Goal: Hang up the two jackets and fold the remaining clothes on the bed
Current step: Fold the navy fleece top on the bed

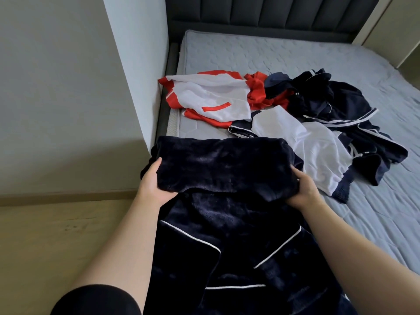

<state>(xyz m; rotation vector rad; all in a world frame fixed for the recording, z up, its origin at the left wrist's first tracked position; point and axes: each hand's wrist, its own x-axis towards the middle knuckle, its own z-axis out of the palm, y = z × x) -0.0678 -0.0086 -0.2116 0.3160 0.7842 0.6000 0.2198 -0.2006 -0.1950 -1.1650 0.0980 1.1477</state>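
At the near corner of the bed [295, 62], we see a person fold a dark navy fleece garment with white piping [227, 235], its upper part doubled back over itself. The left hand [152, 185] grips the folded edge on the left side, thumb on top and fingers tucked beneath the plush cloth. The right hand [303, 189] grips the same fold on the right side, thumb on top and the fingers hidden under the fabric. Both forearms reach in from the bottom of the view, and a black sleeve [95, 301] covers the left upper arm.

Beyond the hands, we count several more pieces lying unfolded on the grey quilted mattress. A red and white jacket [204, 96] lies spread near the left edge of the bed, its white lining turned up. Just beside it to the right is a crumpled red garment [256, 92], which touches a small dark blue piece [276, 84]. A navy and white jacket [313, 144] lies lining up in the middle, overlapping a heap of navy clothes with white stripes [341, 105] further right. A dark padded headboard [272, 12] stands at the far end, and a pale wall [56, 87] and wooden floor [45, 235] fill the left.
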